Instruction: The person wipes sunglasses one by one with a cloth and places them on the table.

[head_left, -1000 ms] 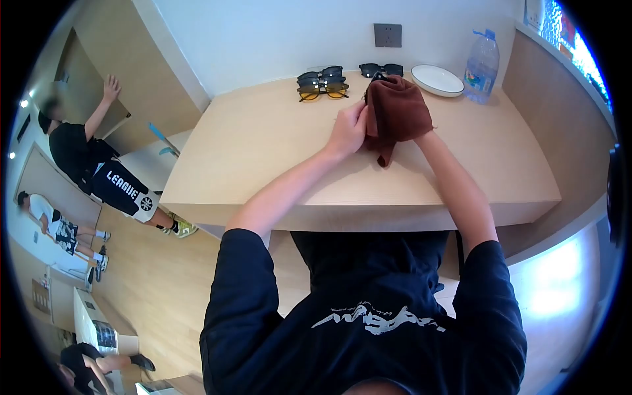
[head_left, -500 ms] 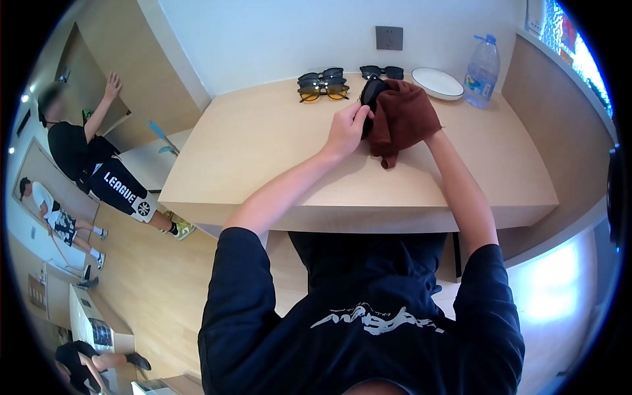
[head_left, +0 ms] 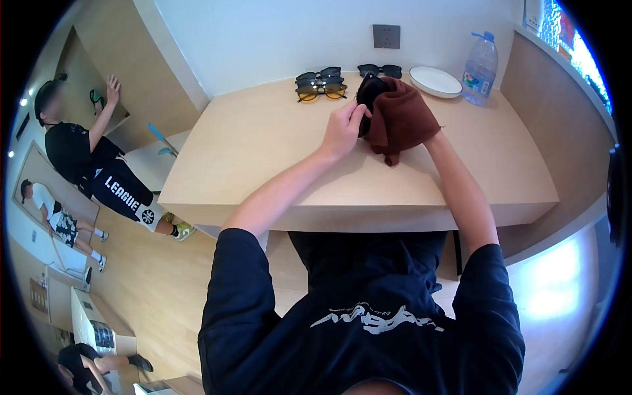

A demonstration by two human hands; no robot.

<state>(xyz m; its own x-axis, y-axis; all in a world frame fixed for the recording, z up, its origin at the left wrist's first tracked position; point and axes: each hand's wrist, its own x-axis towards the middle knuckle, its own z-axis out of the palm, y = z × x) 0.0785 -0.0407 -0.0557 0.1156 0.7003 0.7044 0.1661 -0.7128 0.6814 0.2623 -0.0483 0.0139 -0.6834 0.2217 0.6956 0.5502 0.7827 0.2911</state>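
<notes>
Between thumb and fingers, my left hand (head_left: pixel 343 129) is closed on black sunglasses (head_left: pixel 370 91), which stand tilted above the table. A brown cloth (head_left: pixel 405 118) covers my right hand, so only the wrist (head_left: pixel 434 139) shows below it. The covered right hand grips the cloth against the right side of the sunglasses; its fingers are hidden. One corner of the cloth hangs toward the light wooden tabletop (head_left: pixel 276 158).
Behind my hands lie yellow-lensed glasses (head_left: pixel 321 92), dark sunglasses (head_left: pixel 320 74) and another dark pair (head_left: pixel 380 70). A white plate (head_left: pixel 436 82) and water bottle (head_left: pixel 480 69) stand back right. People are at left, one reaching to a cabinet (head_left: pixel 148 79).
The cloth and the sunglasses have shifted slightly, with more of the dark lens showing. Both hands keep nearly the same place. The person at the cabinet has moved their head a little.
</notes>
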